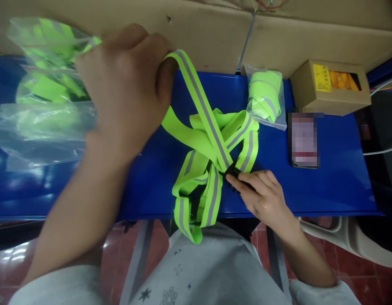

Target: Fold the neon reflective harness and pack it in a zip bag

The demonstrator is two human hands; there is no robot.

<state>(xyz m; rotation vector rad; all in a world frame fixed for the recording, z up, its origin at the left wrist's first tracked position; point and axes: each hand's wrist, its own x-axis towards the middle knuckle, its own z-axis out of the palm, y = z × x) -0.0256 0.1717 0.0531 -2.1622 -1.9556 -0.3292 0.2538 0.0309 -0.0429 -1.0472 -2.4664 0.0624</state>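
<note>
Neon strap [204, 108], grey-striped, lies looped on the blue table [338, 182] between the two hands, one loop hanging past the near edge. From where I'm standing, the left hand [129, 80] is curled closed around a raised length of it; the right hand [266, 195] pinches a black buckle [231, 170] at that length's lower end. Beyond the right grip sits a bagged neon roll [265, 95], with a phone [304, 142] and a cardboard box [326, 101] farther right; clear bags [50, 87] lie left of the left grip.

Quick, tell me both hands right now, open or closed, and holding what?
Left hand: closed, holding the neon strap.
Right hand: closed, pinching the black buckle.
</note>
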